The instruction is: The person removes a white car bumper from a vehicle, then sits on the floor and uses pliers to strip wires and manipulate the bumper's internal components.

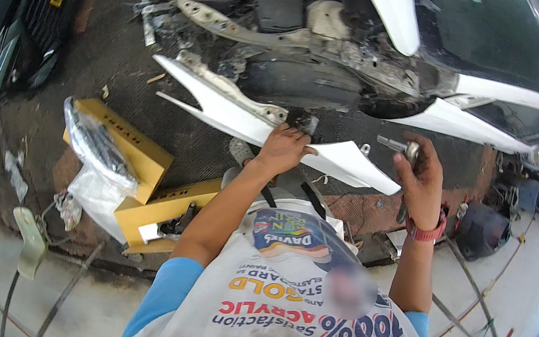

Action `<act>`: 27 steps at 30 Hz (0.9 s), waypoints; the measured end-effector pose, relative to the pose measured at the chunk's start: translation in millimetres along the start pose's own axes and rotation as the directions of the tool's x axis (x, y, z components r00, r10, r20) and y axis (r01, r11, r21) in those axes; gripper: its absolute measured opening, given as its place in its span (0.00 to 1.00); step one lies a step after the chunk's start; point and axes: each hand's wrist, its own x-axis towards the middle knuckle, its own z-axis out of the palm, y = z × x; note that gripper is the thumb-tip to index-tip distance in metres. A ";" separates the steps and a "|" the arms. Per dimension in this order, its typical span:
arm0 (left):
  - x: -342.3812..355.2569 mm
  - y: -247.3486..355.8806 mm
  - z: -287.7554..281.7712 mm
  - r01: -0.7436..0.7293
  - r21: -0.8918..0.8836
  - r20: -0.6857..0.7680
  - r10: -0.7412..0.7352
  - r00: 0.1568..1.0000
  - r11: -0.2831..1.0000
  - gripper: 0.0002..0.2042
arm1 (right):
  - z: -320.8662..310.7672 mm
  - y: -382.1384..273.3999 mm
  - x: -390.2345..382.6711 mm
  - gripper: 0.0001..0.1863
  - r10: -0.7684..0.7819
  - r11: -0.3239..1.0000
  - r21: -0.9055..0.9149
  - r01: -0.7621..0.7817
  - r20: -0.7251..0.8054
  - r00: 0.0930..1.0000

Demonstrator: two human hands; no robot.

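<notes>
My left hand [283,148] grips a long white body panel [347,161] by its upper edge, beside a grimy metal mounting strip along it. The panel lies slanted in front of the stripped front end of a white car [320,64]. My right hand [422,184], with a red band on the wrist, is closed on a ratchet wrench [410,151], its socket end pointing left, just above the panel's right end.
Cardboard boxes [157,152] with plastic-wrapped parts sit at lower left. A dark vehicle front [28,14] is at far left. A white panel [395,6] hangs over the engine bay. Metal rods [479,301] and a dark bag [482,228] lie at right.
</notes>
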 end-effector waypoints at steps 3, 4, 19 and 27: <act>-1.5 0.0 4.3 -0.006 0.089 0.048 0.002 0.999 0.996 0.13 | -18.6 14.3 18.5 0.22 -0.043 0.998 0.047 0.047 -0.082 0.996; -1.9 -2.4 8.1 -0.016 0.108 0.058 0.009 0.998 0.994 0.14 | -25.8 17.6 25.9 0.24 -0.090 0.993 0.061 0.098 -0.117 0.989; -10.6 40.5 24.3 0.090 0.031 0.056 -0.092 0.994 0.995 0.15 | 36.0 136.2 181.2 0.19 -0.541 0.748 -0.312 0.585 0.225 0.811; -9.6 61.7 22.9 0.077 0.082 0.082 -0.084 0.993 0.994 0.18 | 118.8 156.3 269.2 0.18 -0.608 0.757 -0.328 0.565 -0.037 0.793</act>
